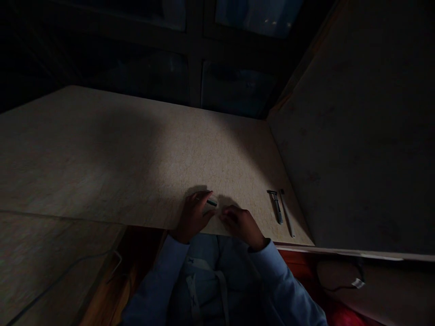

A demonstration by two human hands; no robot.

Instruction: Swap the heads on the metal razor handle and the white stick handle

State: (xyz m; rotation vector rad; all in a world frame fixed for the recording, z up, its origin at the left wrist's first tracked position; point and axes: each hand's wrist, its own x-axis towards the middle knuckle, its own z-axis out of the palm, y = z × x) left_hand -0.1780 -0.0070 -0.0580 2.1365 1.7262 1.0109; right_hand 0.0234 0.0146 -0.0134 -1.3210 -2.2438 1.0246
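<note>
In dim light, both my hands rest on the near edge of a pale speckled tabletop [136, 149]. My left hand [194, 215] has its fingers curled round a small dark and light object [211, 203] that I cannot identify. My right hand [239, 222] sits just right of it, fingers bent and pinched toward the same object; what it grips is hidden. Light blue sleeves cover both forearms.
A razor [277, 206] and a thin white stick-like tool [286, 213] lie side by side at the table's right front. A tall panel [356, 136] stands on the right. Dark cabinet fronts [190, 72] are behind. A cable [340, 285] hangs lower right.
</note>
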